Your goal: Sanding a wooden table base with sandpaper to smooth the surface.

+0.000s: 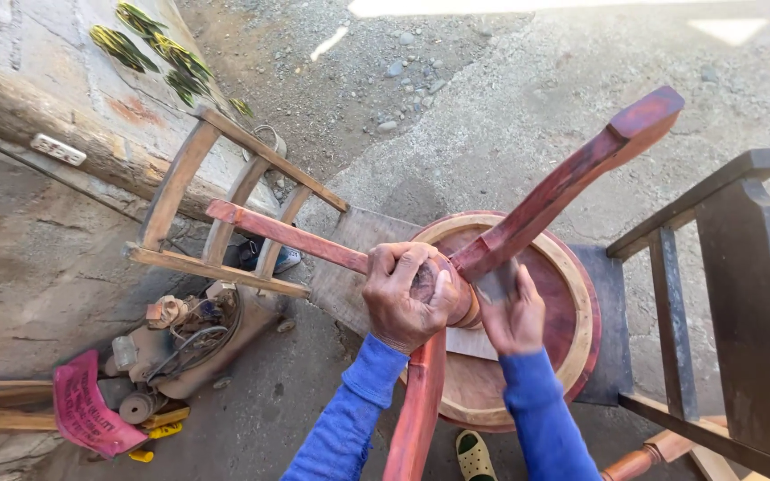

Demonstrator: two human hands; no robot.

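Grey stone makes the wall [11, 258] on your far left. At its foot sits an old dusty machine [180, 343] with wires on top, and a pink rag [82, 410] lies just beside it. A bare wooden chair frame [225, 214] leans near the wall, above the machine.

Next comes your left hand [407, 298]. Its fingers are curled tight around the middle knob of a red three-legged stool [528, 294], right where the legs meet. The stool is upside down. One red leg points left, one points up and to the right, and one comes down toward you between your blue sleeves [349, 419].

Your right hand [514, 312] is just beside the left one. Its fingers are pressed together and lie flat on a small grey sheet [496, 283] against the base of the upper leg.

The round seat of the stool rests on a dark chair [741, 294] on your right. A green sandal [474, 456] shows at the bottom, on the ground.
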